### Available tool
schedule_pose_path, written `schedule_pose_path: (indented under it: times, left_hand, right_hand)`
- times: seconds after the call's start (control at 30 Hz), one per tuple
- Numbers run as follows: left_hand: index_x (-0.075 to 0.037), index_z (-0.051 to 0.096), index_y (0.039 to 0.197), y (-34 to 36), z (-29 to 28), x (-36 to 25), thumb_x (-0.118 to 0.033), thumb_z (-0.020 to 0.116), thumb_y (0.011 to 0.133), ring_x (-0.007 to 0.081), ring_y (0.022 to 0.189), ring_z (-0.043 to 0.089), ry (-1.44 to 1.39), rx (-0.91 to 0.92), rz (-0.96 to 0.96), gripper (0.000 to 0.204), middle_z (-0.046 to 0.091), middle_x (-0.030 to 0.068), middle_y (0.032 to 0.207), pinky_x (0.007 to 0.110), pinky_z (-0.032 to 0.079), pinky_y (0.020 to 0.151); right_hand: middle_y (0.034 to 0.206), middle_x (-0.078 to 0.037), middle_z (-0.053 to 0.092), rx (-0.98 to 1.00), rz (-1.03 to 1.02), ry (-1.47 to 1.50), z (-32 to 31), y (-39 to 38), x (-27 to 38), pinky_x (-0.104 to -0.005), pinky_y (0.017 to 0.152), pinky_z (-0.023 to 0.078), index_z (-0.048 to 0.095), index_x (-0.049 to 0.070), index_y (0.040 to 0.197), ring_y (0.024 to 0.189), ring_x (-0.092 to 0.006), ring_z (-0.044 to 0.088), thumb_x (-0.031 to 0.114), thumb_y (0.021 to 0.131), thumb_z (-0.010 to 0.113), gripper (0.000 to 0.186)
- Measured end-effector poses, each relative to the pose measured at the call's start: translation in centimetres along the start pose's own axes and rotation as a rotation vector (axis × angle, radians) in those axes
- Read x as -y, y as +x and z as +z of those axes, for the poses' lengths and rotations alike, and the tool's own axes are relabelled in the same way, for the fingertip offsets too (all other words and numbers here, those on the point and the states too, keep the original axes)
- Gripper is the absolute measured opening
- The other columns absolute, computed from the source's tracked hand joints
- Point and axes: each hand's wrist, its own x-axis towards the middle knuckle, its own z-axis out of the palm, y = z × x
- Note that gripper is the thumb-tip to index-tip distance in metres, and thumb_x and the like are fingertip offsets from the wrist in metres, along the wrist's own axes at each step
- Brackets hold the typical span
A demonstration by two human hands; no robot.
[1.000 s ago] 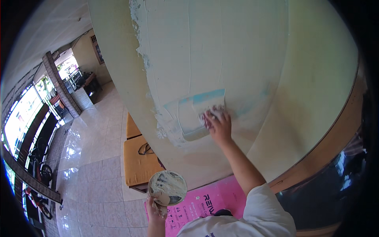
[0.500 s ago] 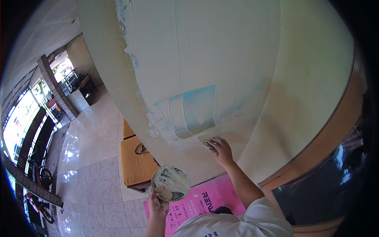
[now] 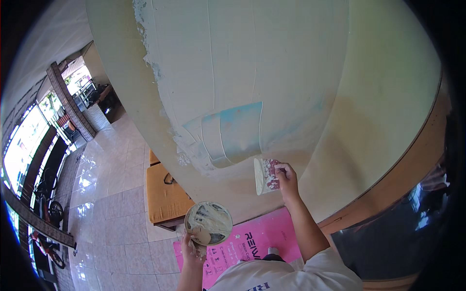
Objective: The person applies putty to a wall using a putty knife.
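My left hand [image 3: 192, 249], smeared with putty, grips a round tub [image 3: 230, 219] by its near side. Pale putty [image 3: 213, 219] coats the inside of the tub, with dark patches showing through. In my right hand [image 3: 287, 180] is a wide, flat putty spreader [image 3: 271, 173], reddish under white smears, with a thick band of putty along its left edge. The spreader is tilted in front of the lower wall [image 3: 286, 58]; I cannot tell whether it touches. Above it, a blue patch [image 3: 241, 127] shows on the wall, bordered by thin putty ridges.
An orange-topped padded bench [image 3: 167, 196] stands left of the wall, a dark cord lying on it. Pink printed sheeting [image 3: 242, 240] covers floor at my feet. To the right is a wooden frame [image 3: 359, 213] with dark glass. Motorbikes [image 3: 48, 250] stand far left.
My right hand has moved slightly right, and the spreader has turned so that its broad face and putty-loaded edge show. My left hand and the tub stay nearly in place.
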Motion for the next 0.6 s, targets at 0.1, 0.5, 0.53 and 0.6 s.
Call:
schedule_pose_path:
  times: [0.1, 0.5, 0.53, 0.6]
  left_hand:
    - [-0.007, 0.048, 0.129, 0.1, -0.1, -0.5, -0.025, 0.042, 0.095, 0.0292, 0.115, 0.055, 0.018, 0.010, -0.009, 0.039, 0.056, 0.0139, 0.126, 0.045, 0.045, 0.099]
    - [-0.005, 0.052, 0.126, 0.0, -0.5, 0.7, -0.028, 0.038, 0.096, 0.0302, 0.115, 0.055, -0.113, -0.094, -0.024, 0.041, 0.057, 0.0148, 0.125, 0.045, 0.045, 0.099]
    - [-0.005, 0.052, 0.126, 0.0, -0.3, 0.8, -0.028, 0.038, 0.096, 0.0302, 0.115, 0.055, -0.113, -0.098, -0.013, 0.041, 0.057, 0.0148, 0.125, 0.045, 0.045, 0.099]
    - [-0.005, 0.052, 0.125, 0.0, 0.4, 1.0, -0.027, 0.038, 0.096, 0.0289, 0.114, 0.056, -0.065, -0.125, 0.022, 0.040, 0.058, 0.0140, 0.124, 0.044, 0.045, 0.098]
  right_hand:
    - [0.114, -0.008, 0.057, 0.209, 0.146, 0.109, 0.4, -0.8, 3.1, -0.0279, 0.089, 0.044, 0.049, 0.001, 0.126, 0.097, -0.0132, 0.056, 0.003, 0.089, 0.049, 0.037]
    - [0.087, -0.004, 0.066, 0.468, -0.124, -0.201, 1.2, 0.7, 6.0, -0.0235, 0.068, 0.047, 0.060, 0.001, 0.110, 0.078, -0.0060, 0.058, 0.003, 0.079, 0.071, 0.032]
    - [0.087, -0.004, 0.066, 0.478, -0.126, -0.195, 1.5, 0.9, 5.9, -0.0235, 0.068, 0.047, 0.060, 0.001, 0.110, 0.078, -0.0060, 0.058, 0.003, 0.079, 0.071, 0.032]
    - [0.074, -0.003, 0.063, 0.359, -0.132, -0.140, 2.2, 1.1, 5.9, -0.0224, 0.057, 0.044, 0.062, 0.001, 0.095, 0.066, -0.0051, 0.057, 0.007, 0.082, 0.070, 0.017]
